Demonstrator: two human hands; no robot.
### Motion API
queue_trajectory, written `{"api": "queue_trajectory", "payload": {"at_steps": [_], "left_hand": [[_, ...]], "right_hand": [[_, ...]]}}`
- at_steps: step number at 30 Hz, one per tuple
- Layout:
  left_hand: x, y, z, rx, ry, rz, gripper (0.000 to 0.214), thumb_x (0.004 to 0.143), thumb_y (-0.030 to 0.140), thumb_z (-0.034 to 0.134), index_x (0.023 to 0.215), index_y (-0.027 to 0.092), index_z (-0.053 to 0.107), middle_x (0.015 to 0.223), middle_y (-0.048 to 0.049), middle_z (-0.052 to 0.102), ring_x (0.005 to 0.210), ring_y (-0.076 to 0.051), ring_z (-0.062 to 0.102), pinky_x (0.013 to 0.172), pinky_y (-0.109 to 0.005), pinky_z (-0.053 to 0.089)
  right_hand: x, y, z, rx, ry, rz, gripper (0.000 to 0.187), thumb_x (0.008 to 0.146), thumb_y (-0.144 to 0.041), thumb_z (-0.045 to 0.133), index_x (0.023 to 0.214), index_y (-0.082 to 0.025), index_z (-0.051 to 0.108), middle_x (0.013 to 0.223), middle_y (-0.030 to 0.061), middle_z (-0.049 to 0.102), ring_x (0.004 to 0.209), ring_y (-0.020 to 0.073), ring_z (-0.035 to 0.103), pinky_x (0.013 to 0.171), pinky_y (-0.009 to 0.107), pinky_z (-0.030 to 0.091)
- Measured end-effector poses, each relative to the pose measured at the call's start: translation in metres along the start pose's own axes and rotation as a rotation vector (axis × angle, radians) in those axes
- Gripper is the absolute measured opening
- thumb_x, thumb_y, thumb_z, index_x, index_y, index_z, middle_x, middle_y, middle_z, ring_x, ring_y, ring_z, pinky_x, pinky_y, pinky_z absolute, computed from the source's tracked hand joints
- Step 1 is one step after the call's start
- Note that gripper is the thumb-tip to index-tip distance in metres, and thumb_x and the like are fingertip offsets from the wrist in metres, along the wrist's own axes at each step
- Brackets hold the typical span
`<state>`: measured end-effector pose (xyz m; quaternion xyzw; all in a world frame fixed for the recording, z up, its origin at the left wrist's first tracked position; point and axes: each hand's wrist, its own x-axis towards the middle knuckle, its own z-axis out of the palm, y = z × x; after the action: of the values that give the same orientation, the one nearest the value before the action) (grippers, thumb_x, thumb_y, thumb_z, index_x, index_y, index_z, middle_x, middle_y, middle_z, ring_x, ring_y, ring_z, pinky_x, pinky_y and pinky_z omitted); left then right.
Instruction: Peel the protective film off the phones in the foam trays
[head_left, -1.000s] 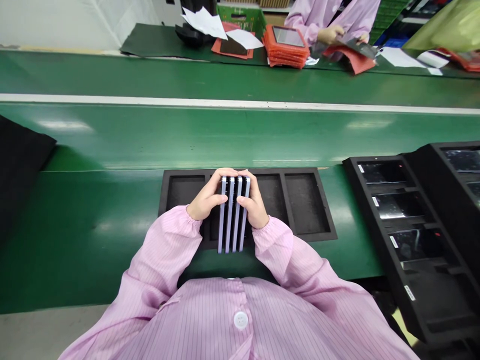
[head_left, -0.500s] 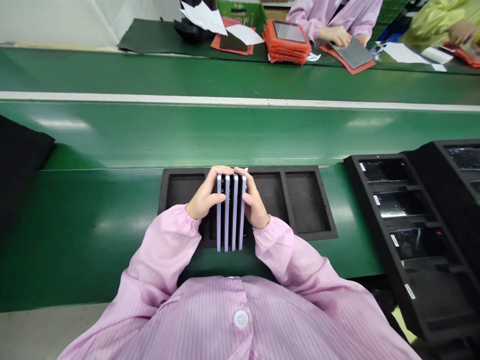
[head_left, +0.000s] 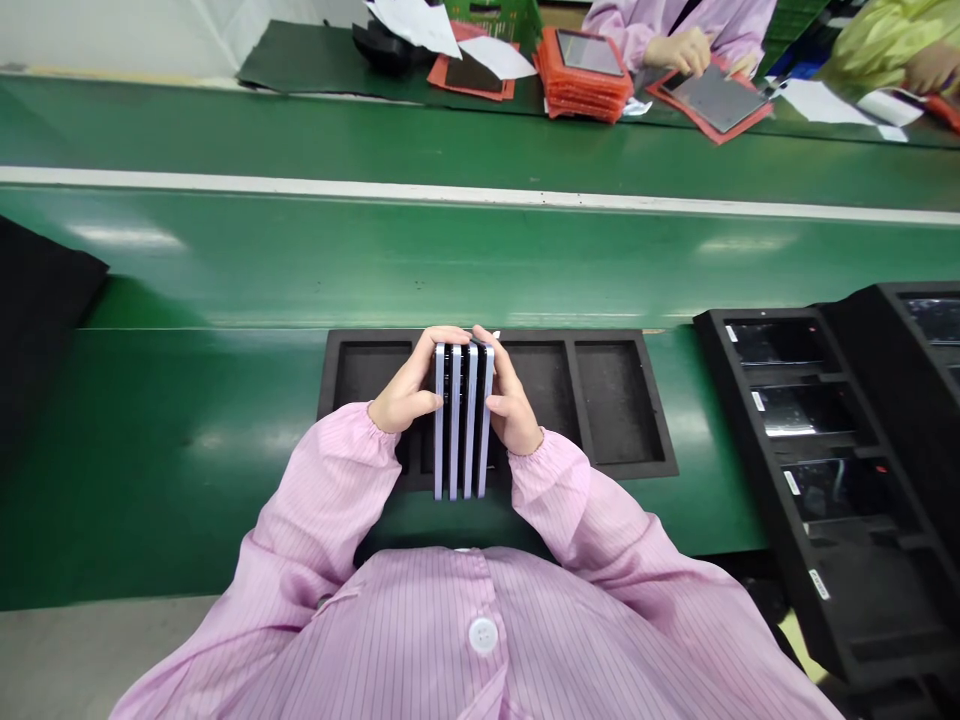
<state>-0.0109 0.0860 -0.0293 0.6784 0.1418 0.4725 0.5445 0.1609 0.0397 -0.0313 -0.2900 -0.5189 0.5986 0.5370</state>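
Observation:
Both my hands grip a stack of several flat lilac-edged phones [head_left: 461, 420] held on edge, side by side, over a black foam tray [head_left: 615, 400] with rectangular pockets. My left hand [head_left: 405, 395] clamps the stack's left face, fingers curled over the top. Pressing the right face is my right hand [head_left: 514, 400], its fingers also wrapped over the top. The tray's pockets to the left and right of the stack show nothing in them; the pockets under the stack are hidden.
Black trays [head_left: 817, 440] holding glossy dark devices stand at the right. A green conveyor belt [head_left: 450, 260] runs across behind the foam tray. Beyond it a person in pink handles a grey panel [head_left: 716, 95] beside a stack of orange-red sleeves [head_left: 589, 80] and white papers [head_left: 420, 25]. A black mat [head_left: 37, 320] lies at left.
The phone stack has been squared up and straightened between my hands. Across the belt, the other person has laid the grey panel flat on a red sleeve.

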Motion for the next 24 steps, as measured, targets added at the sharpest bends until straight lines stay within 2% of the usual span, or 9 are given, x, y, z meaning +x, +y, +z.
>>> {"api": "queue_trajectory", "payload": {"at_steps": [6, 10, 18, 24], "left_hand": [[0.0, -0.001, 0.001, -0.004, 0.011, 0.018, 0.059, 0.079, 0.053, 0.073, 0.129, 0.029, 0.053, 0.131, -0.008, 0.046, 0.134, -0.036, 0.036, 0.115, -0.052, 0.025], [0.0, -0.002, 0.001, 0.003, 0.005, 0.01, 0.06, 0.079, 0.054, 0.071, 0.13, 0.029, 0.052, 0.133, -0.008, 0.045, 0.135, -0.037, 0.034, 0.116, -0.053, 0.024], [-0.001, -0.004, 0.005, -0.026, 0.014, -0.027, 0.06, 0.081, 0.054, 0.069, 0.133, 0.031, 0.048, 0.136, -0.0064, 0.045, 0.129, -0.034, 0.039, 0.11, -0.048, 0.03], [0.001, -0.004, 0.007, 0.03, 0.0, 0.012, 0.061, 0.085, 0.057, 0.066, 0.136, 0.029, 0.046, 0.138, -0.0081, 0.045, 0.129, -0.034, 0.04, 0.111, -0.05, 0.03]], "right_hand": [[0.0, -0.001, 0.001, 0.005, 0.005, -0.009, 0.073, 0.08, -0.04, 0.061, 0.148, -0.029, 0.038, 0.15, 0.0007, 0.046, 0.139, 0.0265, 0.044, 0.122, 0.047, 0.032], [0.0, -0.002, 0.002, -0.009, 0.018, 0.018, 0.077, 0.077, -0.043, 0.061, 0.148, -0.027, 0.037, 0.148, 0.0031, 0.049, 0.138, 0.0283, 0.045, 0.119, 0.05, 0.035], [0.001, -0.003, 0.003, -0.066, 0.056, 0.043, 0.079, 0.076, -0.052, 0.059, 0.148, -0.027, 0.035, 0.148, 0.0042, 0.047, 0.139, 0.0298, 0.043, 0.121, 0.052, 0.031], [0.004, -0.011, 0.003, -0.201, 0.055, -0.01, 0.079, 0.076, -0.057, 0.065, 0.142, -0.026, 0.036, 0.147, 0.007, 0.044, 0.141, 0.0296, 0.037, 0.118, 0.049, 0.035]]}}
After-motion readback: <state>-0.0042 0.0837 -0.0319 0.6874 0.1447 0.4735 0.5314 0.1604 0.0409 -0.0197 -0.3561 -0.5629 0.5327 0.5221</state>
